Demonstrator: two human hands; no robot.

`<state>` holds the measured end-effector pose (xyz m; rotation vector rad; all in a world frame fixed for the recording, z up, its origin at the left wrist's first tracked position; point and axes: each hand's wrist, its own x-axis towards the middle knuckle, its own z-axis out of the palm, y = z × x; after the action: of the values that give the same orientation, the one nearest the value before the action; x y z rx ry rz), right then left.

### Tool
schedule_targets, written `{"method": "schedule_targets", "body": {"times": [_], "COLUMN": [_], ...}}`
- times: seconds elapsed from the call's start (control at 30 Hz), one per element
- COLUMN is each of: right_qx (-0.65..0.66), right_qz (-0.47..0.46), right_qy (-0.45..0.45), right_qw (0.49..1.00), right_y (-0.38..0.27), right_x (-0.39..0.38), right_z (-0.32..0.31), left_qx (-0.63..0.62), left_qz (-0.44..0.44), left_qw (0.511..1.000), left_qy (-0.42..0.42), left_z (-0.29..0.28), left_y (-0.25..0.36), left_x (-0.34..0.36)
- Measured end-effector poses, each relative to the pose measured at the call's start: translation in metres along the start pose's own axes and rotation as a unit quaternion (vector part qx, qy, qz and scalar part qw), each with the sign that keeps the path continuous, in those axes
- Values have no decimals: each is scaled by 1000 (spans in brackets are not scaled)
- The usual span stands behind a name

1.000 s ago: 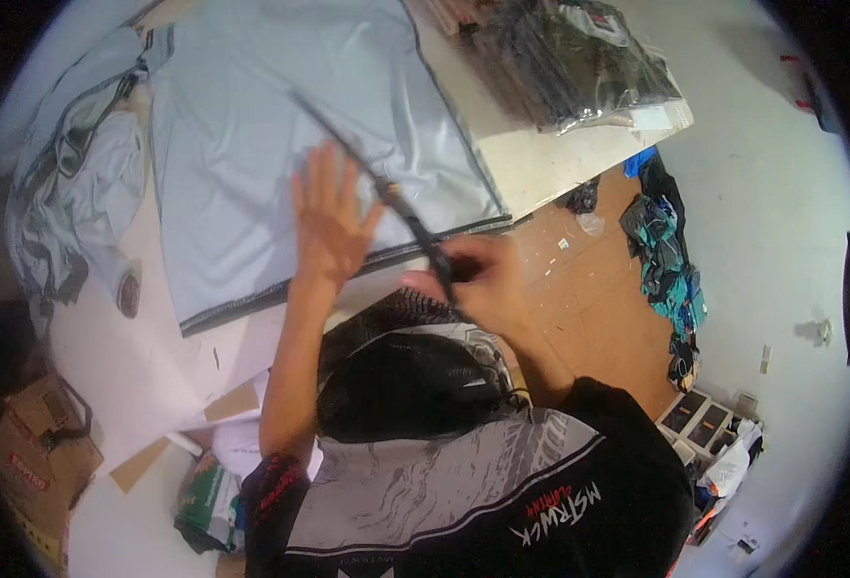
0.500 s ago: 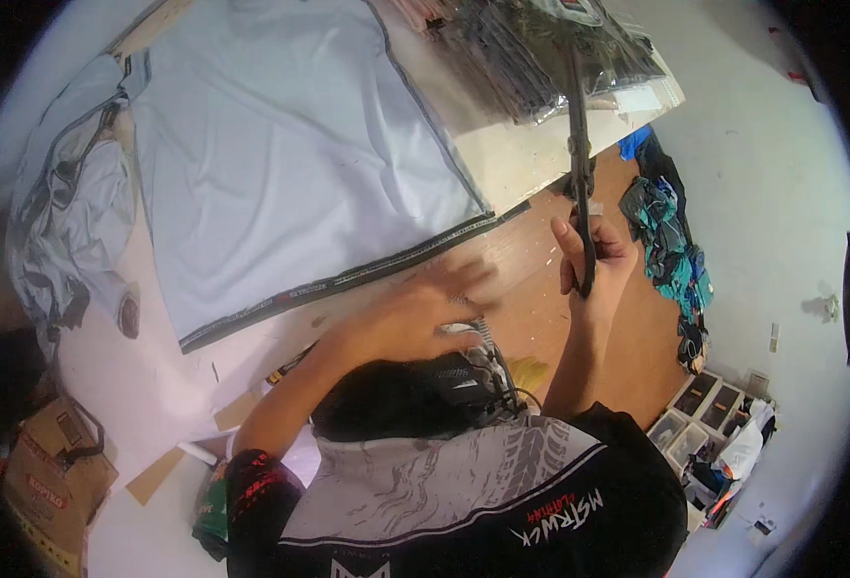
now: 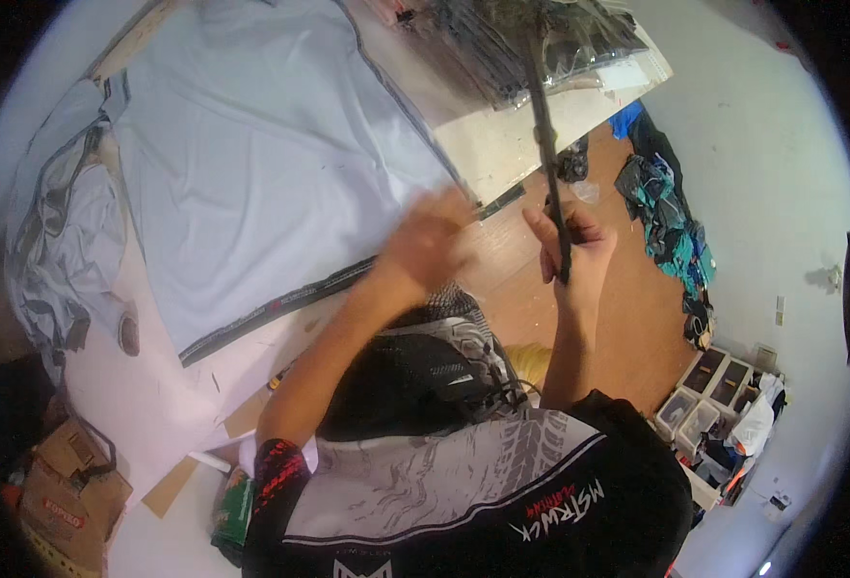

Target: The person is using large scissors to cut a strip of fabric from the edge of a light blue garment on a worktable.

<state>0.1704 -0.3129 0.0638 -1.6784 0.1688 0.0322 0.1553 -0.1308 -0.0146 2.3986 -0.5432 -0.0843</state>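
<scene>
A pale grey garment (image 3: pixel 261 154) lies spread, creased, across the left and far part of a white worktop (image 3: pixel 126 405), with a dark hem band (image 3: pixel 280 306) along its near edge. A dark strip (image 3: pixel 504 200) juts out past the garment's near right corner.

The person's left hand (image 3: pixel 433 241) is over that corner, blurred; whether its grip is wide, narrow or holding the cloth cannot be told. The right hand (image 3: pixel 584 241), right of the garment and above the brown floor (image 3: pixel 627 318), has its grip wrapped around the handle of long dark scissors (image 3: pixel 546 144), the thumb raised beside it. The blades point away from the person, their far end in front of clear plastic packages (image 3: pixel 483 48) of dark cloth on the worktop's far right part.

At the far left, a crumpled grey piece of cloth (image 3: pixel 92 231) lies beside the garment. A heap of teal and black cloth (image 3: pixel 666 217) lies along the wall on the right. A cardboard box (image 3: pixel 73 506) stands at the near left, plastic drawers (image 3: pixel 700 395) at the near right.
</scene>
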Motion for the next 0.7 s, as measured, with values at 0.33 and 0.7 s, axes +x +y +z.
{"method": "schedule_targets", "body": {"times": [0.33,0.7], "right_qx": [-20,-106], "right_qz": [7,19], "right_qy": [-18,-94], "right_qw": [1000,990], "right_y": [10,15], "right_x": [0,11], "right_z": [5,25], "left_qx": [189,21], "left_qz": [-136,-89], "left_qw": [956,991], "left_qy": [177,103], "left_z": [-37,-96], "left_y": [-47,-63], "left_x": [-22,-122]}}
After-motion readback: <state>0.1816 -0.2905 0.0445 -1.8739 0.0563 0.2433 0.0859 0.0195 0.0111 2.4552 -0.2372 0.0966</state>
